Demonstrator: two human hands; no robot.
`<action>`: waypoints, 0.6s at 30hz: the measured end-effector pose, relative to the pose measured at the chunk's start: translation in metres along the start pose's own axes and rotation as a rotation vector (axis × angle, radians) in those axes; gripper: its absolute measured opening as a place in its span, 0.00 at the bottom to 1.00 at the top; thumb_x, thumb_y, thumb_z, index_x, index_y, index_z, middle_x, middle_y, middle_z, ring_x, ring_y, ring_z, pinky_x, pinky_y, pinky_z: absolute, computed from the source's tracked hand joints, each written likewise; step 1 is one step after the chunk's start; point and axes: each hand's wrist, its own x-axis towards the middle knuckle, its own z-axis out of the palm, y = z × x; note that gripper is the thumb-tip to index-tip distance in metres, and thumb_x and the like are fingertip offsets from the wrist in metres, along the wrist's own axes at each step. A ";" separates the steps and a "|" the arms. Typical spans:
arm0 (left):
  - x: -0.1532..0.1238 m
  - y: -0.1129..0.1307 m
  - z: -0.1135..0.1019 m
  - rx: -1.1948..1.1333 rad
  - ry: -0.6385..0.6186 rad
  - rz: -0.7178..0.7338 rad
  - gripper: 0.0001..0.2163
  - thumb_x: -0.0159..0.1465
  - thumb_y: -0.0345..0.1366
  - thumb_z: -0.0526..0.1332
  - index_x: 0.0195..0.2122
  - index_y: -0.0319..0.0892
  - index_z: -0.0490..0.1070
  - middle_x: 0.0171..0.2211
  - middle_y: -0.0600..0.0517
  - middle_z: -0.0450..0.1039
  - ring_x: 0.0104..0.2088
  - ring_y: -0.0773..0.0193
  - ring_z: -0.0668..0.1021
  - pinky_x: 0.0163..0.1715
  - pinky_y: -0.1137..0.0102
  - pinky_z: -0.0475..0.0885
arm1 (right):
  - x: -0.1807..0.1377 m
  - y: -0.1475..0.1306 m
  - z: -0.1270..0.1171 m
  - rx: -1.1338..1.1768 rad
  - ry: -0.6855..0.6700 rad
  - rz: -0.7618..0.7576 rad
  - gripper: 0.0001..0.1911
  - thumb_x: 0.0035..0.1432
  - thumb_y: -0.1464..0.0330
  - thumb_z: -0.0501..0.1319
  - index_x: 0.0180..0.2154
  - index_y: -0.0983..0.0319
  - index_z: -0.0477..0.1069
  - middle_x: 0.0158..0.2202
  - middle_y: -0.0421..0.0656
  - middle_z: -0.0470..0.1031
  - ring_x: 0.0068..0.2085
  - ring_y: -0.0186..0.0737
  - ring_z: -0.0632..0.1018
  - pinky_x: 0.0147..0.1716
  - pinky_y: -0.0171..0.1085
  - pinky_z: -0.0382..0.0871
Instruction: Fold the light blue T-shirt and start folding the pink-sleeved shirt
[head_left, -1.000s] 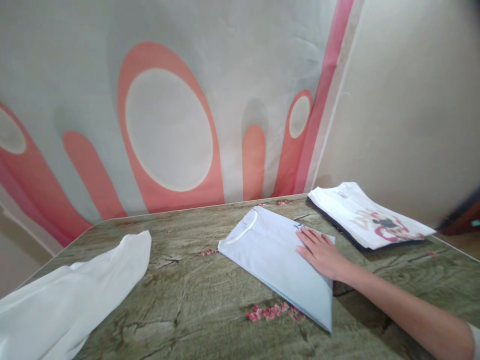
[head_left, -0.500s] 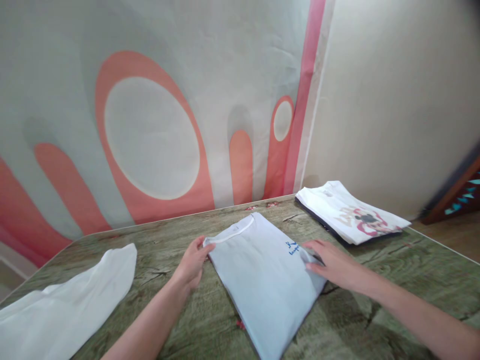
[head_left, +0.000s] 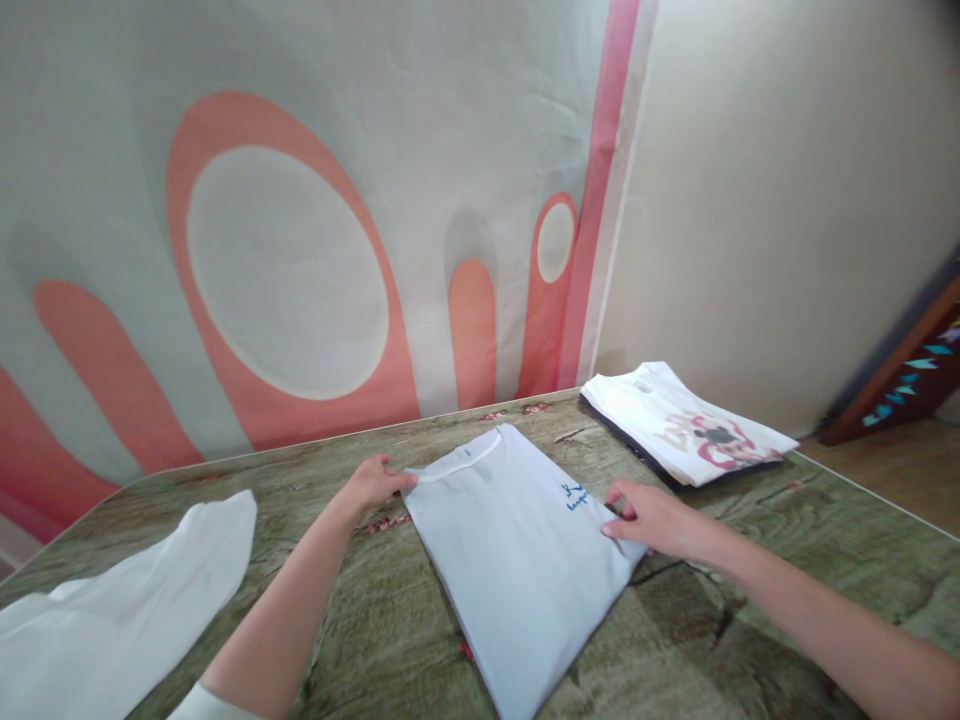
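As left hand (head_left: pixel 369 485) pinches it, shirt (head_left: pixel 517 560) seemingly meets right hand (head_left: pixel 656 518).

The pale-blue folded cloth T-shirt (head_left: pixel 517 560) bears blue lettering (head_left: pixel 576 497); the flat greenish-brown bench (head_left: pixel 390 620) shows a wood-grain pattern with pink flowers (head_left: pixel 388 524).

With the folded shirt (head_left: pixel 517 570) as the dial's centre and twelve pointing away from the person, the shirt lay on the table (head_left: pixel 382 630). The left hand (head_left: pixel 375 484) was at ten, touching the collar-end corner; the right hand (head_left: pixel 652 522) was between two and three, touching the edge. Beyond it, at two, sat a garment stack (head_left: pixel 690 430) near the table's far edge. A loose cloth (head_left: pixel 142 610) lay at nine, well apart. Behind the table stood a backdrop (head_left: pixel 427 130) towards eleven and a wall (head_left: pixel 750 200) towards one.
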 end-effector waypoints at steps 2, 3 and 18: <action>0.002 0.003 0.002 0.111 -0.011 0.041 0.24 0.36 0.39 0.71 0.35 0.35 0.71 0.29 0.48 0.74 0.34 0.54 0.76 0.29 0.70 0.65 | -0.001 0.002 -0.001 0.170 -0.097 0.065 0.17 0.48 0.58 0.62 0.36 0.62 0.64 0.20 0.35 0.68 0.17 0.30 0.67 0.13 0.29 0.57; 0.003 0.004 0.002 0.160 -0.042 0.062 0.19 0.37 0.40 0.70 0.30 0.36 0.72 0.25 0.50 0.73 0.31 0.55 0.75 0.27 0.71 0.63 | -0.002 0.002 -0.002 0.241 -0.145 0.088 0.17 0.48 0.57 0.61 0.35 0.63 0.64 0.20 0.35 0.67 0.16 0.29 0.67 0.12 0.28 0.56; -0.037 0.008 0.022 -0.635 -0.323 -0.153 0.11 0.51 0.32 0.64 0.36 0.37 0.71 0.29 0.47 0.76 0.30 0.57 0.78 0.29 0.68 0.74 | -0.005 -0.014 0.009 0.550 -0.099 0.053 0.11 0.51 0.64 0.58 0.36 0.63 0.67 0.27 0.38 0.69 0.25 0.32 0.72 0.16 0.28 0.68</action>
